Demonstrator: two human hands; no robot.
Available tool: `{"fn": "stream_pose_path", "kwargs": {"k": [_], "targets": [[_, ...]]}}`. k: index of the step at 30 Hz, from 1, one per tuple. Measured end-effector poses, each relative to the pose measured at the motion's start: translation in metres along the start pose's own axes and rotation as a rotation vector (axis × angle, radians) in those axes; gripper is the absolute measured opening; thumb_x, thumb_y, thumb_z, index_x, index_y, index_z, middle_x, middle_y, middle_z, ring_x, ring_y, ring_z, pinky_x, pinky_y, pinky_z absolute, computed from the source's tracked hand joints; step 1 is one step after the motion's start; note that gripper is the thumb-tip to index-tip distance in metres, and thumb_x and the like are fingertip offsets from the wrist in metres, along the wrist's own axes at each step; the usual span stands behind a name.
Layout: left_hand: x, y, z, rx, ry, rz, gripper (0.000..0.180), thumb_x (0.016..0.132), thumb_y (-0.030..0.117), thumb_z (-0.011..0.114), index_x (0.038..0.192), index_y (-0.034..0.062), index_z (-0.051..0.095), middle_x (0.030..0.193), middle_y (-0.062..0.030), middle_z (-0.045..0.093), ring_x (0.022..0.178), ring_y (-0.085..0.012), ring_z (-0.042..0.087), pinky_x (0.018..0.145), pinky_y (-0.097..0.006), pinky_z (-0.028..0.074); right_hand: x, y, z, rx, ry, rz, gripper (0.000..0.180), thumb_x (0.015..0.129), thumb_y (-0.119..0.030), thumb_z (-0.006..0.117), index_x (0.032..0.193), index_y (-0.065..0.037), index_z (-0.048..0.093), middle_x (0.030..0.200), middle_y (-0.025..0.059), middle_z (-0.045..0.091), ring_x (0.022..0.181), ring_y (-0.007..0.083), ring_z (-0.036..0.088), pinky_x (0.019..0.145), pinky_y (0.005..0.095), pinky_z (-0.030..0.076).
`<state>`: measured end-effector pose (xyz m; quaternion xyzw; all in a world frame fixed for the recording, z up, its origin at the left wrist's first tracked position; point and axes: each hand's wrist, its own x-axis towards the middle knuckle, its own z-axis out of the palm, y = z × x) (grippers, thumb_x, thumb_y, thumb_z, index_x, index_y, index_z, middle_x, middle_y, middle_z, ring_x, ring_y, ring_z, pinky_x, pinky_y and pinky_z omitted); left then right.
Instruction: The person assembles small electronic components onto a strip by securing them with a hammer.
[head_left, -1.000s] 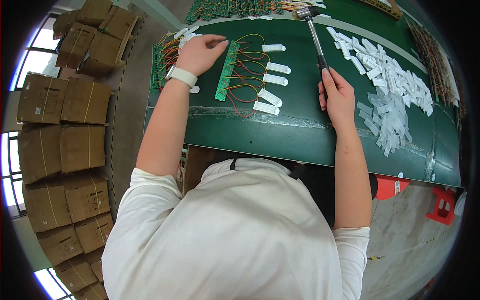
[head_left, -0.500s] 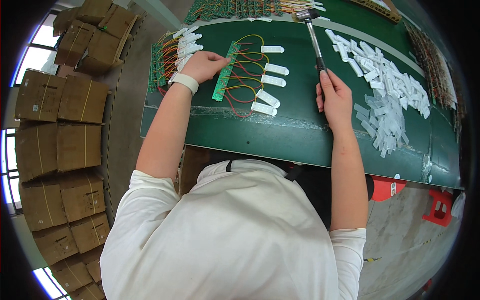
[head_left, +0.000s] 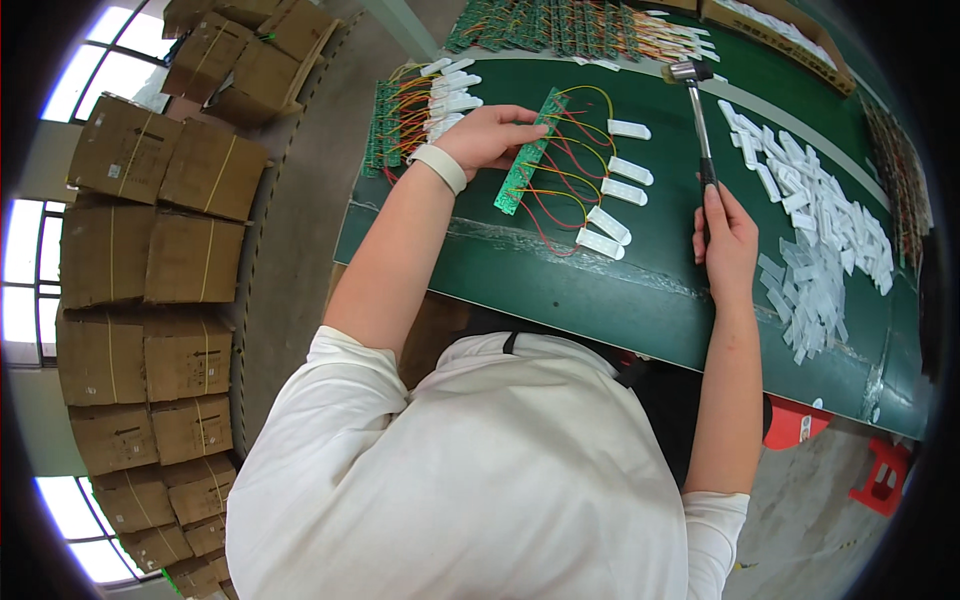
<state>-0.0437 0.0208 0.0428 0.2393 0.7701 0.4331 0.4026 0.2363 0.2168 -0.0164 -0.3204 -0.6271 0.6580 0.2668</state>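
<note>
1. The green desk (head_left: 600, 290) fills the upper half of the view from about 10 to 3 o'clock; stacked cardboard boxes (head_left: 150, 250) banded with yellow straps stand along the floor at 9 o'clock.
2. A heap of small white plastic pieces (head_left: 825, 235) lies on the desk at 2 o'clock, just right of the right hand.
3. A pile of finished green boards with coloured wires and white ends (head_left: 415, 105) sits at 11 o'clock, just beyond the left wrist.
4. The green circuit board (head_left: 527, 152) lies tilted on the desk near 12 o'clock; red and yellow wires run from it to five white tabs (head_left: 615, 190) fanned out on its right.
5. The left hand (head_left: 490, 135), a white band on its wrist, rests with fingers curled over the board's upper end, pressing it down.
6. The right hand (head_left: 725, 240) at 1 o'clock is closed round the handle of a hammer (head_left: 697, 110), whose metal head points away toward 12 o'clock, above the desk.
</note>
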Motion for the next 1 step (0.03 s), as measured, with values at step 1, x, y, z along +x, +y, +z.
{"fn": "stream_pose_path", "kwargs": {"k": [1], "targets": [[-0.001,-0.0012,-0.0013,-0.115,-0.061,0.017,0.062,0.092,0.039,0.079,0.142,0.0065,0.059,0.106,0.0007,0.073,0.095,-0.011,0.068,0.088,-0.027,0.053,0.0016,0.0038,-0.0013,0.026,-0.023,-0.024,0.037,0.107,-0.027,0.061,0.137,-0.006,0.066,0.069,-0.0018,0.055,0.047,0.0048,0.049,0.041,0.0219,0.038]]}}
